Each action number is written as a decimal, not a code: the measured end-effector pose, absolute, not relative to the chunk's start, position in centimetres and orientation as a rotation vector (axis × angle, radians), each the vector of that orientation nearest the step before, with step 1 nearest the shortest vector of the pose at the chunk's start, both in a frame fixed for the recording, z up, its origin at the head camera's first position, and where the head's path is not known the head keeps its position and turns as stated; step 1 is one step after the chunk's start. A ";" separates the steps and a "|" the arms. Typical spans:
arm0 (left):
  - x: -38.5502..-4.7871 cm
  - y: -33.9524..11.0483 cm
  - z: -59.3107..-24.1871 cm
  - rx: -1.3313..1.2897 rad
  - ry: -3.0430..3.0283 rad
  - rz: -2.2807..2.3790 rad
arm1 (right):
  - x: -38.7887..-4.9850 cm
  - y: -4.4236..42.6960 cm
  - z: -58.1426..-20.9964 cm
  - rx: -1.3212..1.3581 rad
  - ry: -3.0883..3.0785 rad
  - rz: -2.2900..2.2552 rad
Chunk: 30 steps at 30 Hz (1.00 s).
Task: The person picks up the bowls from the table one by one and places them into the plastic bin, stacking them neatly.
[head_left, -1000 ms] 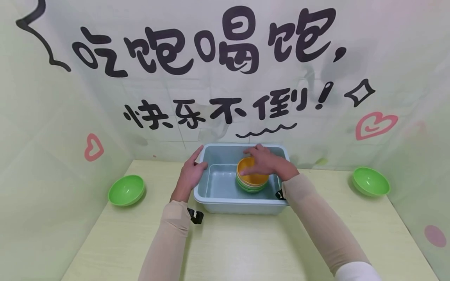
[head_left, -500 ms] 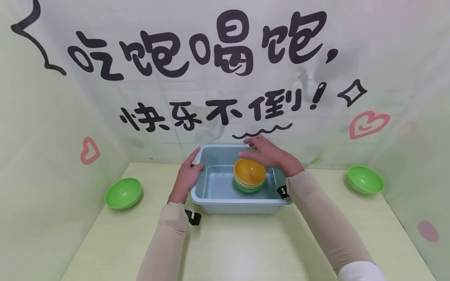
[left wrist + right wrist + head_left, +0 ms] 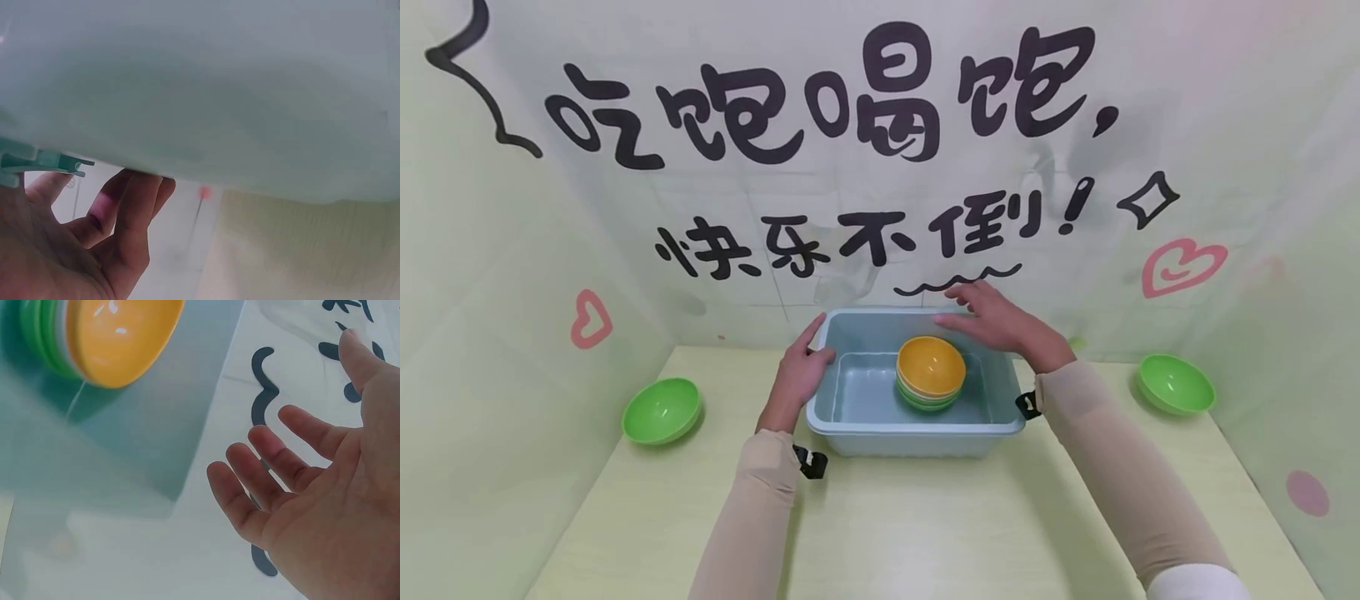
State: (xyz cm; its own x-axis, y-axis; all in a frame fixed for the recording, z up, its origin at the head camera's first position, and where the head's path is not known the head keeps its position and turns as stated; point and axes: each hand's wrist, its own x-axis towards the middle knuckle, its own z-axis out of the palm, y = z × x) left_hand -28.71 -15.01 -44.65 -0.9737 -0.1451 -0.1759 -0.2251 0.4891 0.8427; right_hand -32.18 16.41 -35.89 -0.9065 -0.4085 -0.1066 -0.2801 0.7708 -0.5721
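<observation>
A light blue plastic basin [image 3: 842,429] stands against the back wall, with a stack of bowls inside it, right of its middle. The top bowl [image 3: 931,365] is orange; white and green rims show beneath. My left hand [image 3: 797,375] holds the basin's left side, its bent fingers against the outer wall in the left wrist view and the thumb at the rim. Above the basin's back right edge is my right hand [image 3: 1000,323], fingers spread and relaxed, holding nothing. In the right wrist view its palm [image 3: 331,506] faces the camera, apart from the orange bowl [image 3: 122,340].
One green bowl [image 3: 662,411] lies tilted at the left end of the pale wooden table [image 3: 910,533]. Another green bowl [image 3: 1176,384] lies at the right end. Printed sheets with black writing and pink hearts [image 3: 1183,268] cover the walls close behind and beside.
My right hand has let go of the orange bowl on the stack and moved up and right, off it. The left hand stays on the basin. The head view has shifted slightly.
</observation>
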 end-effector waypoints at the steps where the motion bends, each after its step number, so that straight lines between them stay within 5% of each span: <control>1: -28.8 -15.0 -44.6 -0.322 2.640 1.515 | -32.2 16.7 -35.9 -0.533 2.745 -0.831; 30: -28.8 -15.1 -44.8 -0.296 2.651 1.507 | -31.0 25.9 -35.0 -0.319 2.854 -0.846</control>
State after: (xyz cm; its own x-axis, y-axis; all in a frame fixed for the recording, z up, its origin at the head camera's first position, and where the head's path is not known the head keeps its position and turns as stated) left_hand -28.85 -15.11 -44.78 -0.9783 -0.1287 -0.1622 -0.2052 0.4982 0.8424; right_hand -30.99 25.92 -34.96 -0.9664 -0.2440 -0.0808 -0.1606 0.8185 -0.5516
